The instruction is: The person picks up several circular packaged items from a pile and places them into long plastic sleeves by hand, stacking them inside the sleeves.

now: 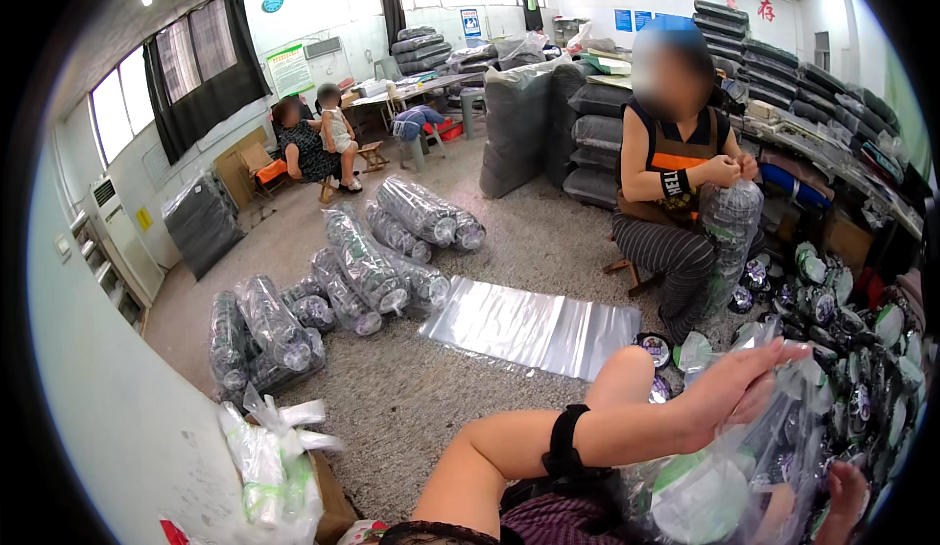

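My left hand [729, 400] reaches in from the lower edge with its fingers stretched out, flat against the mouth of a clear plastic bag [798, 418]. Inside the bag, low down, a round pack with a pale green and white face [700, 498] shows through the film. Part of my right hand [844, 501] appears at the bag's right side, fingers extended and partly blurred; the rest is hidden. Beside the bag spreads a large heap of round packs [862, 379] in black, purple and pale green.
A flat stack of clear bags [539, 328] lies on the floor. Filled bag rolls [362, 261] lie to the left. A co-worker [676, 143] sits ahead, hands on a filled upright bag [729, 241]. A white plastic bundle [269, 457] stands near the left wall.
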Tool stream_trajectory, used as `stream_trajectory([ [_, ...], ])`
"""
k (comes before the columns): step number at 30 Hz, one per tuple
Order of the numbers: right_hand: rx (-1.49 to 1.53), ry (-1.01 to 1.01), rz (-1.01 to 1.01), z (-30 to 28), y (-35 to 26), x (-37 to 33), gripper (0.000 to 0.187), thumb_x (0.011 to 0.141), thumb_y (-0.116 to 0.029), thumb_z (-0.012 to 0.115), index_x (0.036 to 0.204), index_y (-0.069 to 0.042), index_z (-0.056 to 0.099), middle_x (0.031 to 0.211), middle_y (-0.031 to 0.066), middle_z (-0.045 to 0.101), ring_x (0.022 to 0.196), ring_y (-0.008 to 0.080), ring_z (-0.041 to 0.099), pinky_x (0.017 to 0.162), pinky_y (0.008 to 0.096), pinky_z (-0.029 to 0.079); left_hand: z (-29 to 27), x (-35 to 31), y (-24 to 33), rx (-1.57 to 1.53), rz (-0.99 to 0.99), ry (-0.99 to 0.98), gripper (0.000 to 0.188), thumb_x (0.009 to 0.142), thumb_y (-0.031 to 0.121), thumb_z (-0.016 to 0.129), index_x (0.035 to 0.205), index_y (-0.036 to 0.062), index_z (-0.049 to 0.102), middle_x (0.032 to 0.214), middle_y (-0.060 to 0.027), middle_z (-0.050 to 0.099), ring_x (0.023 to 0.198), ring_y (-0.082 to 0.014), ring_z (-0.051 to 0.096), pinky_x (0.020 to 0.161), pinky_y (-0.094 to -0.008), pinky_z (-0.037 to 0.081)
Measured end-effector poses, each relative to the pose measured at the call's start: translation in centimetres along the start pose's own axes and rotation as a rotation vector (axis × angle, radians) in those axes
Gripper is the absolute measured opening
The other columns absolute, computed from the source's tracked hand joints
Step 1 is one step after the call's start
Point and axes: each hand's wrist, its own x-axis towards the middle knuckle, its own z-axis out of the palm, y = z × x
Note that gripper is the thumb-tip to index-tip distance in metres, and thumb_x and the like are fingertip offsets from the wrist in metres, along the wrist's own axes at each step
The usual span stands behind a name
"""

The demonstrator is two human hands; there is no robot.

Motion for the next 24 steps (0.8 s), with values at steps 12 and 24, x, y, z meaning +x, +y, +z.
stream_trajectory([
  [12,-0.505,0.188,0.821,2.5,17.9,-15.3,0.064,0.084,-0.032,0.060,0.134,0.001,0.036,0.134,0.0211,0.040,0.124,0.0327,0.036,0.101,0.0427,0.030,-11.1,6.4,-12.4,0.899,-0.239,-0.226,0.030,0.098,0.020,0.044,0.119,0.0079,0.062,0.091,-0.0020,0.067,0.077,-0.0062,0.056,0.066,-0.0237,0.047],
  [24,-0.030,0.332,1.690,-4.4,17.8,-41.6,0.073,0.073,-0.032,0.075,0.128,0.003,0.041,0.122,0.0198,0.052,0.112,0.0292,0.050,0.090,0.0398,0.043,-12.8,7.7,-21.8,1.556,-0.428,-0.378,0.021,0.087,0.020,0.060,0.104,0.0127,0.069,0.051,-0.0128,0.050,0.042,-0.0263,0.050,0.045,-0.0343,0.038],
])
